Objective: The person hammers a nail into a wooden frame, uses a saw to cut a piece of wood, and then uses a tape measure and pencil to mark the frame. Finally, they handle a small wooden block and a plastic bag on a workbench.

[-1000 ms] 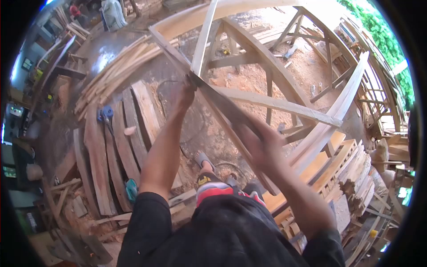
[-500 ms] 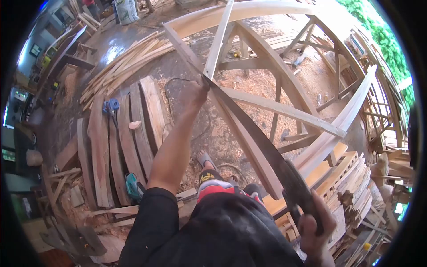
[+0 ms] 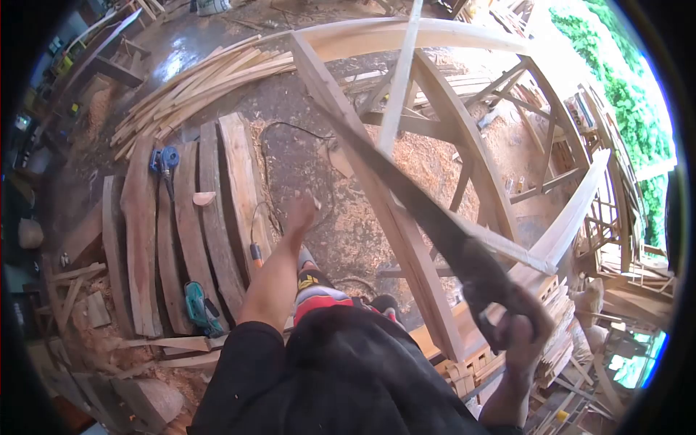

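My right hand [image 3: 518,337] is wrapped round the dark handle of a handsaw [image 3: 435,221]. Its long blade slants up and left across a wooden beam [image 3: 406,239] of a large timber frame. My left hand [image 3: 301,212] hangs over the floor left of that beam, apart from it, fingers loosely spread with nothing in them. A thin pale strip [image 3: 400,80] crosses the frame's upper part. Behind the blade, another light brace [image 3: 507,246] runs to a pale curved timber [image 3: 576,210] on the right.
Several rough planks [image 3: 148,239] lie at the left, with a blue power tool [image 3: 165,159] and a teal power tool [image 3: 199,308] among them. Long thin strips [image 3: 203,87] are piled behind. Wood shavings and a cable [image 3: 290,125] lie on the floor. Stacked wood pieces [image 3: 554,312] stand at the right.
My left hand has come off the beam near the saw's tip and moved down and left. The saw in my right hand has shifted slightly up, and the view has turned.
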The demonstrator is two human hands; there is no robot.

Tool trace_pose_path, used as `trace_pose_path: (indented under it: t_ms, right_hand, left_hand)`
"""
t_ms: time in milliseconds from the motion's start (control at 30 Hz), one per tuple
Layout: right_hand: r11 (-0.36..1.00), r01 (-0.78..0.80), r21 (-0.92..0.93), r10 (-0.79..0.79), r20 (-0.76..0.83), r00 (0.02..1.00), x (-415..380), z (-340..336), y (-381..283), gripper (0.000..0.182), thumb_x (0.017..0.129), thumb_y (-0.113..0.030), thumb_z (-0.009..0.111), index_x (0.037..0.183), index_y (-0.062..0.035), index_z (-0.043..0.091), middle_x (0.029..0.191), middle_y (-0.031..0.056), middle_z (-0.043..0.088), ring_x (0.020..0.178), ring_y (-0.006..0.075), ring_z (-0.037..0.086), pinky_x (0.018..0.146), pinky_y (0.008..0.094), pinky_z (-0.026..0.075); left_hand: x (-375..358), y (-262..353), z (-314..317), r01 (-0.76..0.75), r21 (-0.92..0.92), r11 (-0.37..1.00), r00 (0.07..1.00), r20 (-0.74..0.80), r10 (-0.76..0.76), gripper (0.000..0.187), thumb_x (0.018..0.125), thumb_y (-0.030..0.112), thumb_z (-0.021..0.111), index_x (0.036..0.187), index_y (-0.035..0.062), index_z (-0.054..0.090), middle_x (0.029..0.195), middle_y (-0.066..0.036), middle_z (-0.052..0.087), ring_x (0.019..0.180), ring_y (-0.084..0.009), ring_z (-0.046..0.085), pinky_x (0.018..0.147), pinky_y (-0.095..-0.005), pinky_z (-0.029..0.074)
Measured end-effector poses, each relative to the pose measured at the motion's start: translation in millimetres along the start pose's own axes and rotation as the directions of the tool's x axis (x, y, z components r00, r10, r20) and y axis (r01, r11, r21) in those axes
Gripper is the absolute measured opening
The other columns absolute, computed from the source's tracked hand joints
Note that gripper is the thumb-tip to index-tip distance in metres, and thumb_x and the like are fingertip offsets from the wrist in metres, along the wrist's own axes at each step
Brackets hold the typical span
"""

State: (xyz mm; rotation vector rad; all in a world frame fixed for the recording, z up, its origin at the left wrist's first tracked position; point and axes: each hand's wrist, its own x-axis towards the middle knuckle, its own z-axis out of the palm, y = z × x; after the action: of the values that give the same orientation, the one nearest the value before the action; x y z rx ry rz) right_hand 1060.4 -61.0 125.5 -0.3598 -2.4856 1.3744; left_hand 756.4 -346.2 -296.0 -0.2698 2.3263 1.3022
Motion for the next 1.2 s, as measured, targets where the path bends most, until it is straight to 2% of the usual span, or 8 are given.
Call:
trace_pose_path:
  t_ms: [233, 467, 567, 700, 800, 967, 1033, 1200]
  right_hand:
    - [0.916, 0.101, 0.388, 0.048, -0.357, 0.933, 72, 45, -38, 0.045, 0.1, -0.039, 0.05, 0.112, 0.0041, 0.056, 0.067, 0.0043, 0.047, 0.049, 0.0113, 0.044, 0.045, 0.0245, 0.036]
    - [0.92, -0.004, 0.391, 0.192, -0.442, 0.876, 141, 72, -23, 0.039, 0.101, -0.03, 0.053, 0.128, -0.0023, 0.055, 0.074, 0.001, 0.052, 0.057, 0.0068, 0.046, 0.053, 0.0223, 0.041]
    - [0.922, 0.018, 0.387, 0.205, -0.526, 0.825, 174, 101, -20, 0.036, 0.1, -0.022, 0.055, 0.13, -0.0025, 0.054, 0.076, 0.0011, 0.053, 0.06, 0.0067, 0.048, 0.056, 0.0215, 0.042]
    - [0.949, 0.064, 0.309, 0.131, -0.571, 0.811, 220, 125, -35, 0.04, 0.099, -0.015, 0.057, 0.136, -0.0024, 0.052, 0.079, 0.0029, 0.055, 0.062, 0.0084, 0.046, 0.058, 0.0214, 0.04]
    - [0.893, 0.135, 0.429, 0.194, -0.638, 0.745, 257, 130, -37, 0.031, 0.099, -0.016, 0.056, 0.126, -0.0013, 0.057, 0.078, 0.0026, 0.054, 0.062, 0.0086, 0.046, 0.06, 0.0228, 0.04]
    - [0.889, 0.232, 0.394, 0.177, -0.764, 0.62, 294, 114, -22, 0.029, 0.093, -0.018, 0.059, 0.114, 0.001, 0.057, 0.083, 0.0043, 0.053, 0.069, 0.0111, 0.048, 0.066, 0.0269, 0.04]
    - [0.943, 0.315, 0.11, -0.124, -0.76, 0.638, 334, 131, -66, 0.038, 0.092, -0.019, 0.058, 0.122, 0.0032, 0.054, 0.089, 0.0063, 0.055, 0.073, 0.0121, 0.05, 0.07, 0.0265, 0.041]
    - [0.894, 0.309, 0.325, 0.041, -0.746, 0.665, 431, 168, -37, 0.032, 0.099, -0.018, 0.05, 0.123, 0.0036, 0.054, 0.083, 0.006, 0.058, 0.072, 0.0117, 0.053, 0.063, 0.0258, 0.043]
  left_hand:
    - [44, -88, -46, -0.505, 0.222, 0.834, 0.858, 0.239, 0.456, 0.03, 0.099, 0.03, 0.05, 0.117, 0.0093, 0.062, 0.081, -0.025, 0.068, 0.085, -0.0409, 0.067, 0.082, -0.0508, 0.05]
    - [7, -163, -198, 0.065, 0.574, 0.817, 0.962, 0.183, -0.205, 0.07, 0.093, 0.062, 0.052, 0.073, -0.0014, 0.073, 0.059, -0.016, 0.066, 0.061, -0.0299, 0.069, 0.069, -0.0431, 0.054]
    - [38, -176, -210, 0.279, 0.568, 0.775, 0.898, 0.131, -0.419, 0.049, 0.094, 0.052, 0.051, 0.107, 0.0087, 0.07, 0.114, -0.021, 0.067, 0.107, -0.0411, 0.063, 0.089, -0.05, 0.05]
    - [77, -58, -172, -0.261, 0.547, 0.795, 0.941, 0.327, 0.084, 0.034, 0.095, 0.041, 0.051, 0.106, 0.0165, 0.071, 0.108, -0.019, 0.069, 0.103, -0.0375, 0.065, 0.088, -0.05, 0.05]
    - [104, 11, -81, -0.67, 0.335, 0.662, 0.722, 0.502, 0.477, 0.038, 0.09, 0.038, 0.055, 0.111, 0.0112, 0.071, 0.107, -0.019, 0.07, 0.099, -0.0334, 0.068, 0.085, -0.0445, 0.053]
    - [189, 15, -65, -0.674, -0.162, 0.721, 0.378, 0.763, 0.525, 0.036, 0.087, 0.033, 0.065, 0.102, 0.0019, 0.072, 0.094, -0.017, 0.072, 0.091, -0.0326, 0.07, 0.079, -0.0401, 0.053]
    - [228, 13, -141, -0.525, 0.065, 0.849, 0.632, 0.697, 0.338, 0.032, 0.085, 0.03, 0.067, 0.1, 0.0028, 0.073, 0.093, -0.018, 0.072, 0.089, -0.0323, 0.07, 0.079, -0.0407, 0.054]
    - [342, -10, -302, -0.116, 0.703, 0.702, 0.97, 0.233, -0.074, 0.045, 0.091, 0.038, 0.053, 0.094, -0.0019, 0.072, 0.096, -0.028, 0.068, 0.096, -0.0446, 0.065, 0.086, -0.048, 0.05]
